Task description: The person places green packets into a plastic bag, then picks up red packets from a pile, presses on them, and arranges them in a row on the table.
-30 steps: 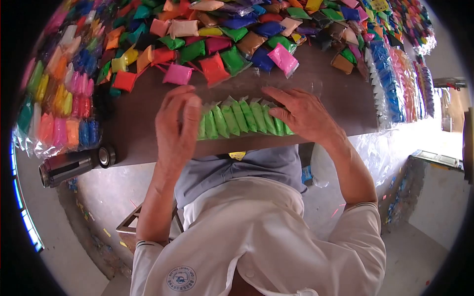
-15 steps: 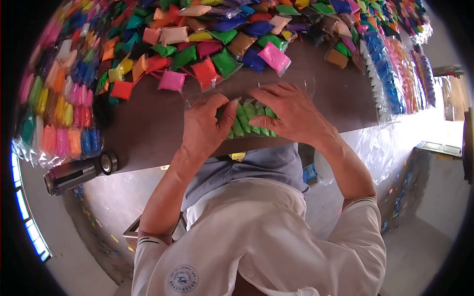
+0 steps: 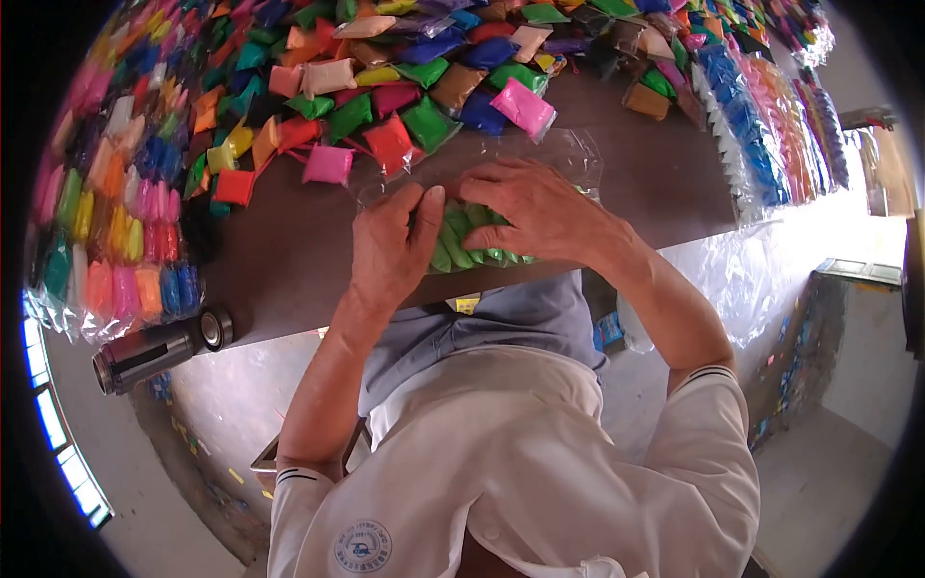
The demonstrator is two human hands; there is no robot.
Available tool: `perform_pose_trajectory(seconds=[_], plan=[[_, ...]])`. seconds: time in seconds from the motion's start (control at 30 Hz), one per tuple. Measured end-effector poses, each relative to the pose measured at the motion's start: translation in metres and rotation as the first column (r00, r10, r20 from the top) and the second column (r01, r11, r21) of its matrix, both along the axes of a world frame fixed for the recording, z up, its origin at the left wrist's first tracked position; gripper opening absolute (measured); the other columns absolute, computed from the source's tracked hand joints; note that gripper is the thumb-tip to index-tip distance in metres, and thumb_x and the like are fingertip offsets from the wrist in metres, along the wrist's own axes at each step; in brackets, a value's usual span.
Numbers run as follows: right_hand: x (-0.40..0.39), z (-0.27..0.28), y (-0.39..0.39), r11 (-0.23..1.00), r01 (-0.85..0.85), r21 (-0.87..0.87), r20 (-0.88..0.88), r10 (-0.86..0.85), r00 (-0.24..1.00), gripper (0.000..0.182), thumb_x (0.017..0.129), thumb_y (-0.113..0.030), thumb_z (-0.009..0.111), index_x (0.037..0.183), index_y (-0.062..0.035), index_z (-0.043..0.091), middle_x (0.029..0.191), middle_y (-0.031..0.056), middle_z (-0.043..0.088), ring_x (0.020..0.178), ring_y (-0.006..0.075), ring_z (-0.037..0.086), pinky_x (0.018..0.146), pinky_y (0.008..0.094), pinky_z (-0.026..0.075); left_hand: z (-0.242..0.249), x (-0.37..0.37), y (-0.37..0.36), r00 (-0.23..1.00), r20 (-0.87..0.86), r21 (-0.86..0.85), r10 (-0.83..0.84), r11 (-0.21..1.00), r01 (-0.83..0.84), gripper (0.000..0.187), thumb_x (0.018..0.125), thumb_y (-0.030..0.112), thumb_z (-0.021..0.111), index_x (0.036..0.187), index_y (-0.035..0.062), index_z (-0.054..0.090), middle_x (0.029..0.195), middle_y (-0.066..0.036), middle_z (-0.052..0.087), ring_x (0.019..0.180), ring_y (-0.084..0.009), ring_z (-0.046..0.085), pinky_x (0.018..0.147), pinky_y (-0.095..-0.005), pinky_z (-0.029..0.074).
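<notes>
Here, two hands (image 3: 462, 226) clasped around one bunch of green packets (image 3: 467, 241).

We see the row of packets (image 3: 472, 241) on the table (image 3: 289, 250), near its front edge; behind it the loose packet heap (image 3: 405, 87), left a flask (image 3: 159, 349), right bundled stacks (image 3: 761, 125).

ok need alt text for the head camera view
Both hands, left hand and right hand, press together a row of green plastic packets on a brown table, beside a clear plastic bag. Heaped multicoloured packets lie beyond.
</notes>
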State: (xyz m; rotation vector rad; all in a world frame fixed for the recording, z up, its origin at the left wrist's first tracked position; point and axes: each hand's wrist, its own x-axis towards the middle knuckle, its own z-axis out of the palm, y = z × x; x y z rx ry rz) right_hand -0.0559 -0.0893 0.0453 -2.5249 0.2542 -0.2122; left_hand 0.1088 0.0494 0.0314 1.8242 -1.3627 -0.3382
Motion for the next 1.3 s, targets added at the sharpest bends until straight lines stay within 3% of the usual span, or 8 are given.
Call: perform_pose_trajectory(seconds=[0.23,0.33,0.53,0.7,0.8,1.0,1.17,1.3], plan=[[0.009,0.005,-0.005,0.998,-0.014,0.055,-0.127,0.021,0.992,0.033,0.082,-0.037,0.074,0.098,-0.0082,0.073,0.088,0.0145,0.064,0.098,0.0350,0.060,0.086,0.0487,0.047,0.014,0.004,-0.002,0.993,-0.108,-0.026,-0.048,0.999,0.046,0.022,0.099,0.019,0.063,0.090,-0.0017,0.062,0.082,-0.017,0.062,0.072,-0.0328,0.058,0.067,-0.0379,0.047],[0.005,0.004,-0.004,0.999,-0.010,0.038,-0.097,0.014,0.995,0.034,0.085,-0.035,0.074,0.103,-0.0067,0.072,0.093,0.0131,0.065,0.101,0.0341,0.060,0.088,0.0457,0.048,0.015,0.006,0.001,0.993,-0.103,-0.025,-0.049,0.999,0.046,0.021,0.098,0.018,0.063,0.092,-0.0023,0.063,0.085,-0.016,0.063,0.075,-0.0329,0.059,0.070,-0.0372,0.048],[-0.025,0.039,-0.026,0.944,0.274,0.184,0.121,-0.298,0.947,0.031,0.092,-0.031,0.072,0.112,-0.0063,0.072,0.101,0.0132,0.071,0.093,0.0280,0.068,0.078,0.0361,0.054,0.012,0.001,0.004,0.995,-0.079,0.012,-0.062,0.998,0.063,0.021,0.098,0.019,0.063,0.093,-0.0014,0.063,0.087,-0.017,0.063,0.080,-0.0356,0.060,0.073,-0.0400,0.047],[-0.063,0.042,-0.041,0.905,0.359,0.228,0.032,-0.375,0.926,0.037,0.089,-0.033,0.076,0.114,-0.0063,0.072,0.101,0.0108,0.072,0.092,0.0244,0.069,0.080,0.0347,0.054,0.018,0.002,0.005,0.990,-0.124,0.077,-0.067,0.994,0.077,0.025,0.100,0.024,0.062,0.095,-0.0005,0.065,0.088,-0.017,0.065,0.083,-0.0366,0.061,0.077,-0.0420,0.048],[-0.080,0.028,-0.039,0.935,0.299,0.191,0.065,-0.316,0.946,0.042,0.085,-0.034,0.080,0.115,-0.0062,0.071,0.102,0.0103,0.072,0.097,0.0257,0.068,0.085,0.0363,0.053,0.015,0.008,0.009,0.987,-0.125,0.072,-0.104,0.991,0.114,0.037,0.102,0.034,0.060,0.103,-0.0033,0.066,0.084,-0.007,0.059,0.077,-0.0155,0.051,0.071,-0.0299,0.044],[-0.084,0.011,-0.029,0.958,0.264,0.114,-0.011,-0.264,0.964,0.055,0.076,-0.036,0.085,0.119,-0.0067,0.069,0.106,0.0118,0.070,0.103,0.0301,0.065,0.091,0.0390,0.051,0.022,0.009,0.008,0.983,-0.073,0.038,-0.168,0.985,0.171,0.045,0.102,0.040,0.059,0.104,-0.0039,0.066,0.090,-0.010,0.066,0.083,-0.0177,0.058,0.076,-0.0323,0.047],[-0.083,0.002,-0.031,0.949,0.262,0.176,-0.117,-0.244,0.963,0.060,0.073,-0.038,0.087,0.120,-0.0064,0.067,0.111,0.0137,0.068,0.105,0.0321,0.064,0.091,0.0403,0.051,0.025,0.003,0.003,0.977,-0.047,0.015,-0.210,0.977,0.211,0.033,0.101,0.030,0.062,0.101,-0.0027,0.067,0.091,-0.011,0.068,0.084,-0.0214,0.062,0.078,-0.0335,0.048],[-0.076,0.000,-0.017,0.963,0.238,0.128,0.134,-0.254,0.958,0.051,0.074,-0.036,0.086,0.110,-0.0044,0.071,0.108,0.0126,0.069,0.104,0.0311,0.064,0.090,0.0404,0.051,0.010,0.000,0.001,0.980,0.034,-0.009,-0.198,0.980,0.198,0.020,0.098,0.018,0.065,0.097,-0.0021,0.067,0.089,-0.012,0.068,0.082,-0.0243,0.063,0.076,-0.0337,0.048]])
